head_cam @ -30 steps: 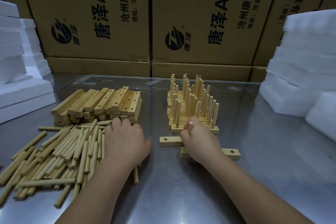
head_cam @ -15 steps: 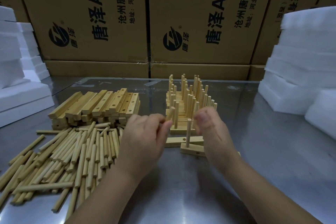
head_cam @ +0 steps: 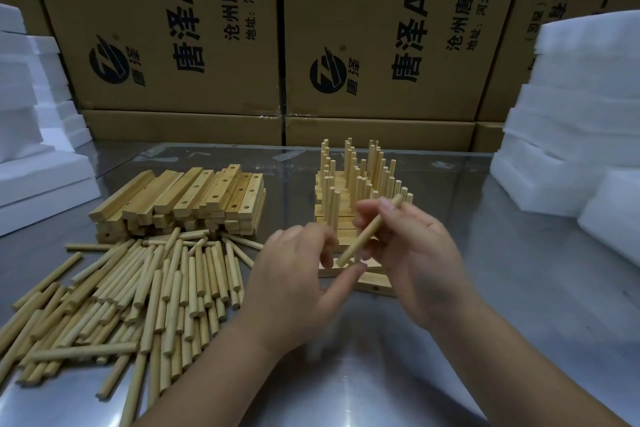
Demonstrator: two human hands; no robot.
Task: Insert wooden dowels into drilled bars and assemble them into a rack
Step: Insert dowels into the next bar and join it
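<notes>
My right hand (head_cam: 412, 253) pinches a wooden dowel (head_cam: 367, 234), tilted, its lower end near a drilled bar (head_cam: 375, 282) lying on the table. My left hand (head_cam: 298, 284) hovers just left of that dowel's lower end, fingers loosely curled and blurred, holding nothing that I can see. A second bar (head_cam: 329, 270) lies partly hidden behind my hands. Behind them stands a stack of finished bars with upright dowels (head_cam: 356, 184). Loose dowels (head_cam: 145, 295) lie spread at the left, with a pile of drilled bars (head_cam: 187, 201) beyond them.
The work surface is a shiny metal table (head_cam: 519, 288). White foam blocks stand at the right (head_cam: 581, 121) and at the left (head_cam: 31, 135). Printed cardboard boxes (head_cam: 381, 28) form a wall along the table's far edge.
My left hand came over from the loose dowels to the bar. My right hand let go of the dowel standing in the bar and now holds a tilted dowel.
</notes>
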